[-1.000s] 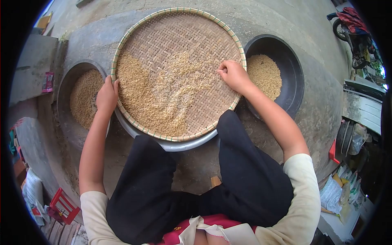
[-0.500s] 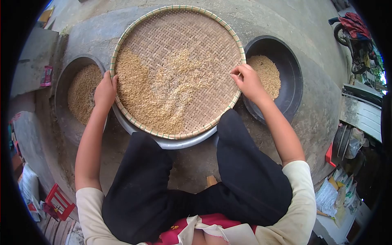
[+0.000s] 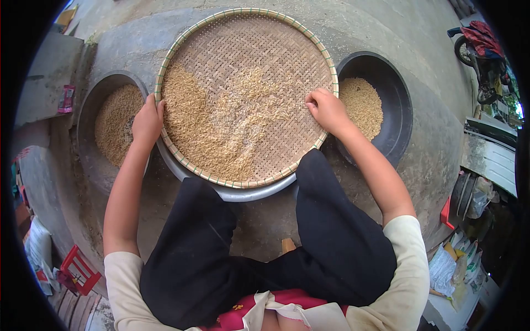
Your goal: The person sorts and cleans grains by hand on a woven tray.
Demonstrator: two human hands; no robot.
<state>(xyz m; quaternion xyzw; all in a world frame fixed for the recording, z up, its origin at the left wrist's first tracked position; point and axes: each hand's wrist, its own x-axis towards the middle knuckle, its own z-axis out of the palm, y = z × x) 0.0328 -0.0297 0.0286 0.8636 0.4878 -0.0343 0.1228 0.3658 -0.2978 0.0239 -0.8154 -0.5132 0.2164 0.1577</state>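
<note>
A round woven bamboo winnowing tray (image 3: 254,44) rests over a silvery metal basin (image 3: 237,195) in front of my knees. Unhusked grain (image 3: 187,121) is heaped along its left and lower side, with a thinner scatter in the middle. My left hand (image 3: 147,124) grips the left rim, thumb on the inner side. Over the tray's right side, just inside the rim, my right hand (image 3: 330,112) has its fingers curled and pinched together. Whatever they may hold is too small or hidden to make out.
A dark basin (image 3: 87,135) with grain stands on the left, and a black basin (image 3: 398,110) with paler grain on the right. Farther out are a red plastic chair (image 3: 80,270), a motorbike (image 3: 483,60) and several bags (image 3: 443,267).
My right hand has moved slightly inward from the rim, over the tray. The tray and basins sit slightly farther right in view. My left hand keeps its hold on the rim.
</note>
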